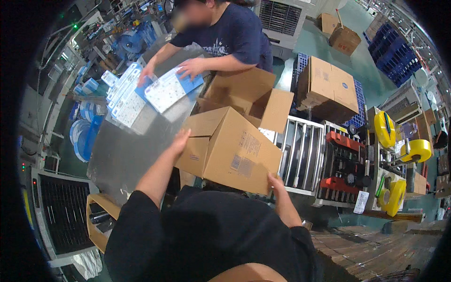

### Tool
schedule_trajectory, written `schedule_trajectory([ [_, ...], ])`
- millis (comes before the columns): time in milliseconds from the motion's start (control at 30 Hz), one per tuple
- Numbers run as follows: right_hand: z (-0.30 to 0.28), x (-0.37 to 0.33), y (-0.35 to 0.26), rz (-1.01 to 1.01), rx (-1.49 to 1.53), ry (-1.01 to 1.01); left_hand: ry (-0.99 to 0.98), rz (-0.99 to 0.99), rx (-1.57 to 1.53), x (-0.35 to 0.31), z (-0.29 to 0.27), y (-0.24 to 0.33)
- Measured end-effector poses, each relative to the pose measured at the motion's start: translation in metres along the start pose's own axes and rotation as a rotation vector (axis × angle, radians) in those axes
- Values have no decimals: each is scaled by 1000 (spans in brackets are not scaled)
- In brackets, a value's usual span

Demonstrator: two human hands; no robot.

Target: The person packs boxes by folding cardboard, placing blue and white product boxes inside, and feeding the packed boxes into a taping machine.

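A brown cardboard box (pixel 244 150), tilted, is held in front of my body. My left hand (pixel 180 142) presses on its left end, fingers partly hidden behind the edge. My right hand (pixel 277 184) grips its lower right corner. A printed label patch shows on the side facing me. Just beyond it stands an open cardboard box (pixel 235 91) with its flaps spread. On the grey table (pixel 115 152) to the left, a co-worker's two hands rest on flat blue-and-white printed packs (pixel 167 91), and more such packs (pixel 124 101) lie fanned out beside them.
Right of my box runs a roller conveyor (pixel 300 150) with a red-and-black machine (pixel 343 162) and yellow tape rolls (pixel 385 129). A closed carton (pixel 329 84) sits on a blue pallet behind. The co-worker (pixel 235 37) stands across the table. A wooden box (pixel 98 223) is at lower left.
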State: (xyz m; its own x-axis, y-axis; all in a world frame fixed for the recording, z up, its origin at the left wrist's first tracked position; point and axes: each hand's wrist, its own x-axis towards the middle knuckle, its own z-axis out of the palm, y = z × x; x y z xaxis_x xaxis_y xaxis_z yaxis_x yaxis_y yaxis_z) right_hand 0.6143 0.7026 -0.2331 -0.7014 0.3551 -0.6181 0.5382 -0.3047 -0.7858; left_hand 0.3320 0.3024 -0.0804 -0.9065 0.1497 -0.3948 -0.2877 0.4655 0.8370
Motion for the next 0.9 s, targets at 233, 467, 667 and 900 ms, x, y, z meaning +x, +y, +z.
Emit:
schedule_trajectory([
  [233,-61,-146,-180,-438,345,-184,-422,-125,-771,-33,52,14],
  [467,128,-119,-209,-635,-515,-406,-446,-132,-270,-10,1,30],
  [667,129,-70,-142,-703,-1022,367,-105,21,384,0,-23,2],
  [900,113,-96,-162,-1005,-1209,591,-49,-97,2,14,-53,-49],
])
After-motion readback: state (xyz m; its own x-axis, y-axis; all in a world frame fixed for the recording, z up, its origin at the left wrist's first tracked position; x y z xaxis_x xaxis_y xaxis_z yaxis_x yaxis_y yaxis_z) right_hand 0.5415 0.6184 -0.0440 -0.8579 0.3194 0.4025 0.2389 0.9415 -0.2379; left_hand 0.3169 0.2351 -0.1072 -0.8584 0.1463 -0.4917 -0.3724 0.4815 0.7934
